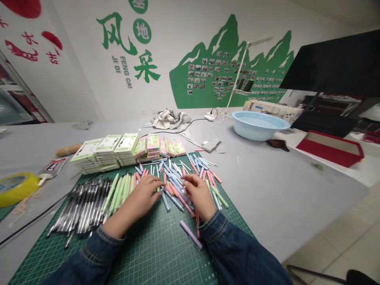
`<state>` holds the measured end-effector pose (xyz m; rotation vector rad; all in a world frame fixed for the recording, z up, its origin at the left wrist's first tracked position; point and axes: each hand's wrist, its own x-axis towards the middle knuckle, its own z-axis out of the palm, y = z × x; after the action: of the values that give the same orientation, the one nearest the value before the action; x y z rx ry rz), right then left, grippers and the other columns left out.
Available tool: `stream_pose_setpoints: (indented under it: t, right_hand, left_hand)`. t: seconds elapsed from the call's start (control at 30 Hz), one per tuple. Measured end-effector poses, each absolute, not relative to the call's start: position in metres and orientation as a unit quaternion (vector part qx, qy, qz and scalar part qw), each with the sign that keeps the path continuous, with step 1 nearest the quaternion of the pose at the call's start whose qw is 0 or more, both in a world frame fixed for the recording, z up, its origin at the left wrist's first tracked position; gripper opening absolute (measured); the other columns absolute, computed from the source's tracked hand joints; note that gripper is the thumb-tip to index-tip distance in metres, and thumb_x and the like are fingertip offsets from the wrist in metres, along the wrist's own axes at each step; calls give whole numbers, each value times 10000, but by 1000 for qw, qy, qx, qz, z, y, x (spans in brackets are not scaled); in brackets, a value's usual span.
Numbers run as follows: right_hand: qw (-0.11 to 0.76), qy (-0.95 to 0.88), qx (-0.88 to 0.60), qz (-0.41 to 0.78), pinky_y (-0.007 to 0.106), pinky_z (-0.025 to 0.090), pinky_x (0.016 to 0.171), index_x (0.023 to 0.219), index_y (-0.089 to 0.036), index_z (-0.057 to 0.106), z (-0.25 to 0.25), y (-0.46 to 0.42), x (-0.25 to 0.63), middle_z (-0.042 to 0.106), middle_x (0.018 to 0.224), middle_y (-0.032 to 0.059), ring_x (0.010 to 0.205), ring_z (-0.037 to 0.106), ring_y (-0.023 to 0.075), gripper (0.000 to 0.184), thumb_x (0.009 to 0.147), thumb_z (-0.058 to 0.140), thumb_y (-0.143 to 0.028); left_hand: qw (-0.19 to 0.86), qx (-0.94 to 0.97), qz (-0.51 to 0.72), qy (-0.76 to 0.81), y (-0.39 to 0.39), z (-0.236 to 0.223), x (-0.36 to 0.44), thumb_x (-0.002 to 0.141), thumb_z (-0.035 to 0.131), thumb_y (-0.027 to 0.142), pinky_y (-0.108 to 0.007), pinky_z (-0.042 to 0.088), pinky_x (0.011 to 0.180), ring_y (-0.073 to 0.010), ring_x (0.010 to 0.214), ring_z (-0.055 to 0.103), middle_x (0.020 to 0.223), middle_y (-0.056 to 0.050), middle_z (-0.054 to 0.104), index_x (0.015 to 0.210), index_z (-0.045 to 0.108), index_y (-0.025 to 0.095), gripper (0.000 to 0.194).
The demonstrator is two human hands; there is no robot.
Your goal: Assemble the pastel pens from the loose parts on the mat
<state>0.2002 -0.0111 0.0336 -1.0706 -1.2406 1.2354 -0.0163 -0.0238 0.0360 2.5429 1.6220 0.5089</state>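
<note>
Both hands lie low over a loose heap of pastel pens (pixel 178 186) on a green cutting mat (pixel 160 253). My left hand (pixel 139 200) rests with spread fingers on the pens, close to a row of light green pens (pixel 120 192). My right hand (pixel 199 194) curves over blue and pink pens, with nothing clearly gripped. Below it lies a single purple pen (pixel 190 235). Black pens (pixel 86 208) form a separate group at the left of the mat. Stacks of white-green boxed packs (pixel 107 152) and pink-green ones (pixel 157 146) stand along the mat's far edge.
The mat lies on a grey table holding a yellow tape roll (pixel 14 189), crumpled cloth (pixel 168 120), and a light blue basin (pixel 258 124). A sewing machine (pixel 270 111) stands behind the basin. A red box (pixel 331 148) sits beyond the table's right side.
</note>
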Motion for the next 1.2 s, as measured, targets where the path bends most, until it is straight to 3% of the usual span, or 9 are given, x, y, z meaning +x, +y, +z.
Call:
stream_pose_setpoints:
  t: [0.13, 0.27, 0.4, 0.63, 0.8, 0.9, 1.07, 1.2]
  right_hand:
    - [432, -717, -455, 303, 349, 429, 842, 887, -214, 725, 28, -13, 200, 677, 892, 33, 871, 564, 192, 223, 774, 576, -91]
    - [346, -809, -441, 175, 343, 405, 879, 909, -235, 726, 21, -16, 201, 646, 941, 47, 964, 508, 213, 214, 793, 617, -91]
    - [318, -814, -470, 127, 335, 411, 871, 916, -222, 713, 15, -14, 201, 628, 941, 58, 960, 496, 215, 200, 837, 576, -100]
    - [353, -791, -484, 126, 320, 401, 891, 901, -220, 695, 16, -8, 205, 638, 924, 43, 963, 522, 205, 133, 826, 615, -144]
    - [362, -728, -576, 80, 314, 396, 885, 860, -186, 667, 29, 1, 238, 647, 914, 55, 947, 551, 201, 184, 793, 547, -63]
    - [280, -684, -671, 60, 280, 416, 796, 864, -177, 657, 34, 3, 260, 648, 909, 66, 889, 579, 190, 187, 797, 507, -86]
    - [208, -690, -690, 68, 268, 421, 689, 782, -162, 674, 32, -1, 264, 684, 847, 92, 798, 629, 201, 138, 759, 551, -103]
    - [166, -699, -694, 52, 294, 439, 713, 932, -115, 677, 32, -9, 250, 680, 974, 168, 873, 651, 244, 224, 769, 533, -60]
  left_hand:
    - [11, 837, 135, 531, -27, 13, -2, 913, 431, 448, -568, 210, 1091, -313, 1406, 225, 1535, -40, 314, 1436, 357, 328, 542]
    - [15, 826, 117, 551, -36, -1, 4, 923, 366, 512, -533, 238, 1096, -279, 1417, 221, 1561, -24, 238, 1482, 224, 334, 603]
    - [20, 824, 126, 552, -44, -5, 12, 944, 331, 482, -479, 273, 1099, -243, 1416, 236, 1560, -49, 236, 1499, 173, 278, 612]
    - [-1, 839, 131, 528, -46, -7, 24, 947, 321, 486, -526, 244, 1102, -251, 1423, 217, 1567, -23, 209, 1496, 102, 343, 608]
    - [10, 834, 150, 531, -47, -8, 21, 956, 311, 463, -521, 231, 1111, -237, 1425, 212, 1565, -35, 219, 1500, 82, 327, 605]
    - [21, 831, 164, 531, -48, -7, 20, 953, 327, 458, -521, 230, 1112, -242, 1421, 224, 1560, -50, 237, 1502, 90, 320, 613]
    - [43, 825, 193, 529, -47, -8, 19, 949, 348, 442, -530, 233, 1111, -253, 1415, 239, 1556, -63, 253, 1500, 134, 323, 603]
    - [78, 809, 247, 528, -46, -8, 17, 957, 344, 386, -473, 237, 1135, -224, 1414, 244, 1553, -68, 267, 1498, 179, 279, 576]
